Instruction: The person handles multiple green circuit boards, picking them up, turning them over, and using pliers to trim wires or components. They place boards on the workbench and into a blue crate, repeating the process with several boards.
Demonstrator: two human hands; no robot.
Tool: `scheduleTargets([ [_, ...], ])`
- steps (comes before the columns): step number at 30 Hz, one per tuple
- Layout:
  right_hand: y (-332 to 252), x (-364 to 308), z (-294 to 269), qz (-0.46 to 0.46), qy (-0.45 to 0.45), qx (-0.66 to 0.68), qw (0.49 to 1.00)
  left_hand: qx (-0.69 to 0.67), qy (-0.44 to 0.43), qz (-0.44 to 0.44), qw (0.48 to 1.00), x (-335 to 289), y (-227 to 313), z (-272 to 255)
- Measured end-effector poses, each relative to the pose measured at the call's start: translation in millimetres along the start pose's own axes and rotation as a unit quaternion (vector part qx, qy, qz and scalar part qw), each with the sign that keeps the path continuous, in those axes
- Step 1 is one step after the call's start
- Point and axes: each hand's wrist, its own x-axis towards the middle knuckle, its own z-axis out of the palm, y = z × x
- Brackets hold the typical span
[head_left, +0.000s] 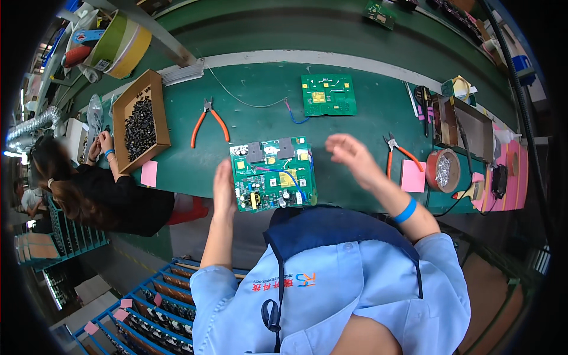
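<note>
A green circuit board [271, 174] sits in front of me by the near edge of the bench. It carries dark relay-like blocks, small parts and a blue wire across its middle. Along its left edge lies my left hand [223, 184], gripping it; most of those fingers are hidden. To the right of the board, and apart from it, my right hand [354, 155] is raised with its fingers loosely stretched and nothing visible in them. Farther back, a second green board [329, 95] lies on the bench, with a thin red and blue wire beside it.
Orange-handled cutters [209, 123] lie to the left, another pair [402, 155] to the right. A cardboard box [155, 115] holds many small black parts. At the right are pink notes [413, 176] and a round tub [442, 170] of metal bits. A co-worker [103, 189] sits at far left.
</note>
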Motion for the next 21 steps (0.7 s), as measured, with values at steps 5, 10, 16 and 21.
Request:
scheduleTargets([
  [5,-123.4,21.9,-43.5,-0.242,0.055,-0.087,0.965,0.378,-0.040,0.397,0.835,-45.8,76.0,39.2],
  [10,-184.4,83.2,-67.8,-0.349,0.129,-0.236,0.898,0.586,-0.185,0.434,0.659,-70.4,87.4,81.1],
  [16,-157.9,185.5,-186.5,-0.091,0.332,-0.071,0.936,0.616,-0.154,0.413,0.652,-66.4,62.6,84.6],
  [21,-91.1,234.9,-284.6,0.010,0.471,0.156,0.868,0.645,-0.142,0.404,0.633,-66.7,60.7,90.6],
])
